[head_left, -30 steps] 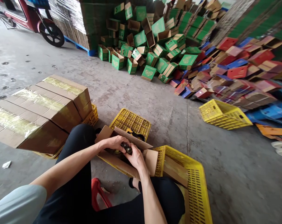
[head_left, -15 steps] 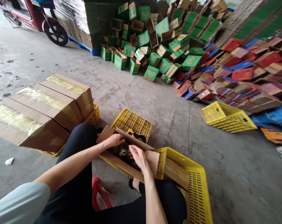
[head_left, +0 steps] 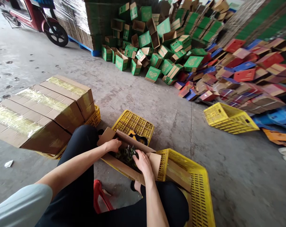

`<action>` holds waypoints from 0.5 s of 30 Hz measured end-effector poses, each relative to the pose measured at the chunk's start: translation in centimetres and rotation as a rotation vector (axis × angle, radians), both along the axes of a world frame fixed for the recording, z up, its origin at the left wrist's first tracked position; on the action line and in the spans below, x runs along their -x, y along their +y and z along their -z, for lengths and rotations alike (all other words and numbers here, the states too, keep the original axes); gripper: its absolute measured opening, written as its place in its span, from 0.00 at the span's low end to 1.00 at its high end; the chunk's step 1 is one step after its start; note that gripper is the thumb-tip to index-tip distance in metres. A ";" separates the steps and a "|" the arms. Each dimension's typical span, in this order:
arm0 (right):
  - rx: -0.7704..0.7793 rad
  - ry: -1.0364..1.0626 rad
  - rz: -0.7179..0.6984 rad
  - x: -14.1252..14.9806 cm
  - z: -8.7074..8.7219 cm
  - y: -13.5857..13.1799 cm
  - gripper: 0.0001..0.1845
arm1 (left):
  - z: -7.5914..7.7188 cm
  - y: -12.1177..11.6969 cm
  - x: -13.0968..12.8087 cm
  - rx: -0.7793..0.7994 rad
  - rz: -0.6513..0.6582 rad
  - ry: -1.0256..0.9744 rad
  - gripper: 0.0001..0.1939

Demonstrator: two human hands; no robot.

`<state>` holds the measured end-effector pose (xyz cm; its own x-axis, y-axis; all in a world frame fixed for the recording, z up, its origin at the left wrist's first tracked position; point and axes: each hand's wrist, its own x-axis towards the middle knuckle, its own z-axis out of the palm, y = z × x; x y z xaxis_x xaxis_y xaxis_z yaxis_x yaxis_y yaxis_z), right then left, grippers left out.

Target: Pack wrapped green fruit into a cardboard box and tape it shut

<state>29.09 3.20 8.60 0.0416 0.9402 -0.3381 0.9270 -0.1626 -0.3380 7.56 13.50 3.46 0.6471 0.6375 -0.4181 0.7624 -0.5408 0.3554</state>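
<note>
An open brown cardboard box (head_left: 154, 162) lies between my knees, resting on a yellow plastic crate (head_left: 133, 123). Dark, shiny items (head_left: 127, 153) fill its inside. My left hand (head_left: 113, 145) reaches into the box from the left, fingers curled down among the dark items. My right hand (head_left: 143, 161) rests at the near side of the box, its fingers bent onto the same items. What either hand grips is hidden by the fingers and the box flaps.
Three taped cartons (head_left: 45, 107) sit on a crate at my left. A second yellow crate (head_left: 195, 186) lies by my right knee, another (head_left: 229, 118) further right. Piles of green (head_left: 154, 41) and red-blue small boxes (head_left: 240, 75) cover the far floor. A red stool (head_left: 100, 197) is under me.
Both hands held a dark item together above the box a second ago. They have since lowered and parted, and now sit down among the contents.
</note>
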 end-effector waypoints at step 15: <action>-0.005 0.105 0.091 -1.2 1.0 0.0 0.29 | -0.1 -1.7 -1.8 0.043 -0.064 -0.125 0.42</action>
<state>30.34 3.18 7.61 0.0918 0.9359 -0.3401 0.8678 -0.2427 -0.4337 9.39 11.84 3.57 0.6542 0.6624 -0.3649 0.7433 -0.4742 0.4719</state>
